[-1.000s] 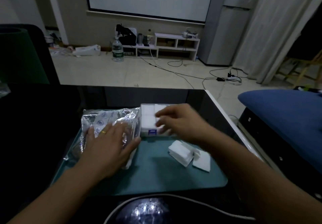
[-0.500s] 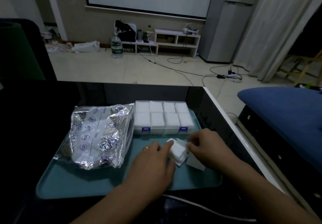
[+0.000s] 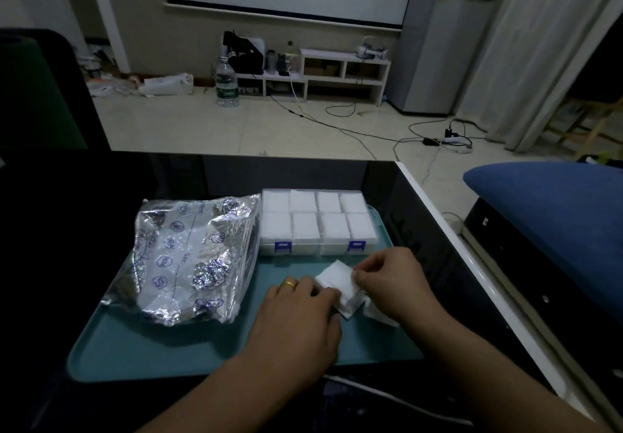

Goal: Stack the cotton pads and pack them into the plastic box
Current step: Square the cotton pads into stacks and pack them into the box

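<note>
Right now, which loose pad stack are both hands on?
The left stack, tilted, between the left hand and right hand. The other stack lies mostly hidden under the right hand.

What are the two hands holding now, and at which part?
Both hold the cotton pads: the right hand pinches their right edge; the left hand grips the left side.

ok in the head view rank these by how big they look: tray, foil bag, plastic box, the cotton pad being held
1. teal tray
2. foil bag
3. plastic box
4. cotton pad, clearly smallest, though hands cover part of it
</note>
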Demonstrator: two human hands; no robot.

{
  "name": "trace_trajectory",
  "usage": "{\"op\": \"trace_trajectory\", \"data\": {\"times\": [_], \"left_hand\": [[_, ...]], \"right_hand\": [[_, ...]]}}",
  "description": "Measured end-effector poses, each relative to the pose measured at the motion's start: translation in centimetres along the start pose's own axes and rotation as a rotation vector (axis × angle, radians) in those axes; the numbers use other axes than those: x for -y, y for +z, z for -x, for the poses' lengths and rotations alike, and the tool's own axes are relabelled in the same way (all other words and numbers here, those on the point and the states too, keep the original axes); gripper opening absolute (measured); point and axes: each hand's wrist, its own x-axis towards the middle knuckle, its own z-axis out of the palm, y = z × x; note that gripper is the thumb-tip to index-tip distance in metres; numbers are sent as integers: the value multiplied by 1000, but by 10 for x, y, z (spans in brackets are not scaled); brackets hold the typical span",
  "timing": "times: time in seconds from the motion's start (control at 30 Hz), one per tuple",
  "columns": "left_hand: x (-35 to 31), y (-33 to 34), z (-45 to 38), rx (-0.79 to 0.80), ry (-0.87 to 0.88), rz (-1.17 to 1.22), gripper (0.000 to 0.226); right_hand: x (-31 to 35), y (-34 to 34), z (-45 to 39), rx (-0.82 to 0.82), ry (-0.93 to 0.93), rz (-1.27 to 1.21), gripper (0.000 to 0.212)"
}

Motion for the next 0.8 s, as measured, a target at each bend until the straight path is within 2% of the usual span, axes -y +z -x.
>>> {"op": "trace_trajectory", "data": {"times": [0.17, 0.27, 0.4, 0.5, 0.57, 0.63, 0.7, 0.8], "left_hand": [[4, -1, 1, 12, -3, -47, 64], [5, -5, 1, 22, -36, -29, 41], [5, -8, 1, 18, -75, 58, 26], [3, -11, 0, 35, -112, 157, 27], [2, -10, -2, 49, -133, 202, 36], [1, -8, -2, 48, -134, 220, 47], [2, -5, -2, 31, -132, 260, 48], [7, -6, -4, 14, -211, 406, 40]], "right_hand": [[-5, 10, 1, -51, -46, 168, 12], [-6, 12, 0, -61, -69, 316, 31], [-6, 11, -3, 0, -136, 400, 38], [-3, 12, -3, 54, -146, 460, 38], [3, 12, -1, 76, -136, 522, 36], [5, 15, -1, 103, -112, 511, 35], [4, 18, -1, 122, -101, 436, 31], [9, 12, 1, 126, -51, 118, 19]]}}
